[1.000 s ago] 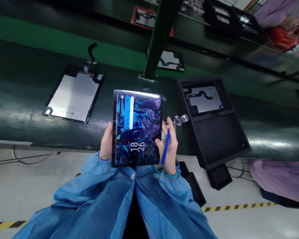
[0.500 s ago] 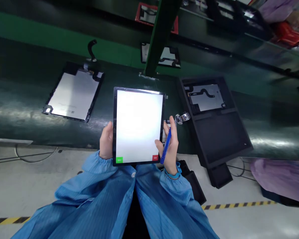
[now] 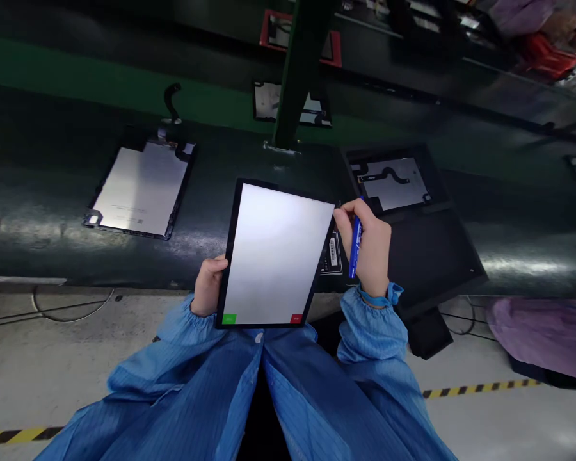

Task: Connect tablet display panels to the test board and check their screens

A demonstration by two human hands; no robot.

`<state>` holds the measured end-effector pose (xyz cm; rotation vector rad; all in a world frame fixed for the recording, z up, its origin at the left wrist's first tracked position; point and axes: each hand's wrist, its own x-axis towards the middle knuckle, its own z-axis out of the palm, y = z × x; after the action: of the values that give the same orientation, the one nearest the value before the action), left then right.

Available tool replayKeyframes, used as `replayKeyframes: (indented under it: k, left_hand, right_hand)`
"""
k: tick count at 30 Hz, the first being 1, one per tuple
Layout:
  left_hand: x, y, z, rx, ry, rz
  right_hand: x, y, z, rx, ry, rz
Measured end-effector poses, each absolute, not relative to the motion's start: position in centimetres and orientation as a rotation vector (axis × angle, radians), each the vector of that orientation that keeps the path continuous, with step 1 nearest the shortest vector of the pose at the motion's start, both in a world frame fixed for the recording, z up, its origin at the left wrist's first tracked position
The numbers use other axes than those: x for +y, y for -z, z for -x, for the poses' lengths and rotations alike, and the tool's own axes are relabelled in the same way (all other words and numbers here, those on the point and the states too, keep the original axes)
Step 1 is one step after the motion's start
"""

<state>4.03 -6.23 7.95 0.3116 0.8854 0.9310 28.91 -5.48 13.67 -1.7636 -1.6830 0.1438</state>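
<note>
A tablet screen (image 3: 279, 256), lit plain white, tilts in front of my body. It shows a green box at its lower left corner and a red one at its lower right. My left hand (image 3: 210, 285) grips the left edge, thumb on the front and the other fingers hidden behind. At the upper right corner, the fingertips of my right hand (image 3: 368, 246) are pinched together at the edge. A blue marker pen (image 3: 356, 246) is tucked in that same hand. Behind the screen's right side, a black piece with a white barcode label (image 3: 335, 251) partly shows.
A screen panel (image 3: 141, 189) lies back-up on the dark bench (image 3: 43, 224) at left. At right, a black tray (image 3: 427, 256) holds another panel (image 3: 394, 184). A green post (image 3: 292, 83) rises mid-bench, with a panel (image 3: 267, 100) behind it. Below is striped floor tape (image 3: 480, 388).
My right hand has moved up and right from the screen's lower right side to its upper right corner, carrying the pen. The screen has turned slightly clockwise and dimmed a little.
</note>
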Motion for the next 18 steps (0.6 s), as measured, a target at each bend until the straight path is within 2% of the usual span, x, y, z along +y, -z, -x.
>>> replayKeyframes:
  k: [6, 9, 12, 15, 18]
  left_hand:
    - [-6.3, -8.2, -3.6, 0.881, -0.944, -0.379]
    - [-6.3, -8.2, -3.5, 0.853, -0.942, -0.418]
    - [-6.5, -8.3, -3.5, 0.871, -0.967, -0.396]
    - [-6.7, -8.5, -3.5, 0.882, -0.993, -0.369]
    - [-6.7, -8.7, -3.5, 0.861, -1.008, -0.368]
  right_hand:
    - [-5.3, -14.7, -29.4, -1.754, -0.081, 1.719]
    - [-5.9, -15.0, -29.1, -1.871, 0.169, 1.632]
    - [-7.9, -15.5, -28.4, -2.021, 0.359, 1.355]
    - [-10.4, -16.0, -28.1, -2.061, 0.352, 1.153]
    - [-12.2, -16.3, -28.4, -1.971, 0.249, 1.298]
